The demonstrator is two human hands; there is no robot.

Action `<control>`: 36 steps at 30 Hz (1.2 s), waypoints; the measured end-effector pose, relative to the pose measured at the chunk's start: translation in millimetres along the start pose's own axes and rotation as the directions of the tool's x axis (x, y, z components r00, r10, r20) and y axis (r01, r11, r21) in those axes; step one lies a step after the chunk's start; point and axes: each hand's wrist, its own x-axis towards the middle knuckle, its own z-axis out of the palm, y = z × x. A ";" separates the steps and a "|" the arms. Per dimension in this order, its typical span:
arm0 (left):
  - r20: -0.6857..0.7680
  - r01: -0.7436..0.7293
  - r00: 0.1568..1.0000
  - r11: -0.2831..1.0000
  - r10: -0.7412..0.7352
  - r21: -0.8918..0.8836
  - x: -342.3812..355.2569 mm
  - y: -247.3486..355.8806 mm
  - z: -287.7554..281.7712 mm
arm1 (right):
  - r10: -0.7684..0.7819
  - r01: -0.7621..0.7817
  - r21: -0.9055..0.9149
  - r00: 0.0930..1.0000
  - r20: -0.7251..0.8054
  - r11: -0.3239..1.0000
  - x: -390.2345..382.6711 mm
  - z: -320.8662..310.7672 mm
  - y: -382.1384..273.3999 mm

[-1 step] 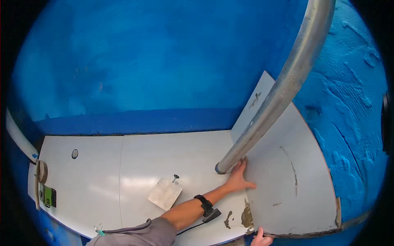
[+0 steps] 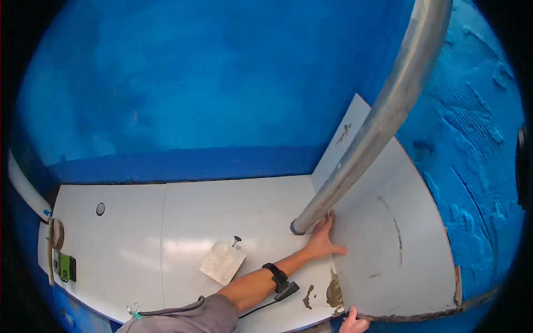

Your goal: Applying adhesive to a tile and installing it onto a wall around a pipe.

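Leftward from the metal pipe [image 2: 387, 116], white tiling [image 2: 222, 208] ran mostly open to the blue wall [image 2: 183, 83]. Rightward stood a white panel [image 2: 413, 244], left hand [image 2: 321, 242] splayed at its base, right hand [image 2: 352, 323] pinching its near edge.

Left of the grey metal pipe [image 2: 375, 132], we face a smooth blue wall [image 2: 222, 83] with a darker band [image 2: 233, 163] along its foot; right of the pipe, a rough, ridged blue wall [image 2: 474, 127]. Light gleams on the white surface [image 2: 125, 252] left of the pipe's base.

The right hand [image 2: 354, 324] is cut off below, the metal pole [image 2: 410, 75] above.
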 end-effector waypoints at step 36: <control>-0.064 -0.059 0.997 0.983 0.049 -0.172 37.3 4.4 11.3 | 0.021 -0.021 0.011 1.000 -0.001 1.000 18.5 10.2 8.9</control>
